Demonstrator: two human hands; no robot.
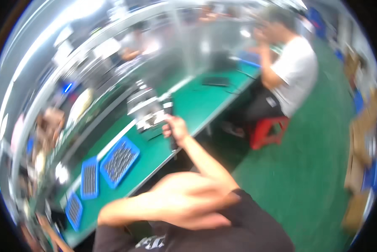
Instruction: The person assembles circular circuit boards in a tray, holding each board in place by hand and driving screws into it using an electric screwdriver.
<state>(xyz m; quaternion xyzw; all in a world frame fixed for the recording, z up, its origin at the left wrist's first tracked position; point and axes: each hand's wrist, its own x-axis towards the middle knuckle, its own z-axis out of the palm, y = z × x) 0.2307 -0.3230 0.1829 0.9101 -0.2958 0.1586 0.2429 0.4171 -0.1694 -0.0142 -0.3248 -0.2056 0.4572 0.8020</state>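
My right hand is closed around the black lever handle of a small silver bench machine. The machine stands on the green bench top, its details smeared by blur. My left arm is bent across my chest, and my left hand is in front of my dark shirt near my right upper arm. Motion smears its fingers, so I cannot make out whether it holds anything. To the left of the machine lie blue trays, a larger one and a narrower one, both filled with rows of small dark parts.
A third blue tray lies farther left on the green bench. Along the bench to the right, a person in a white shirt sits on a red stool. Cardboard boxes line the far right. A dark flat object rests farther up the bench.
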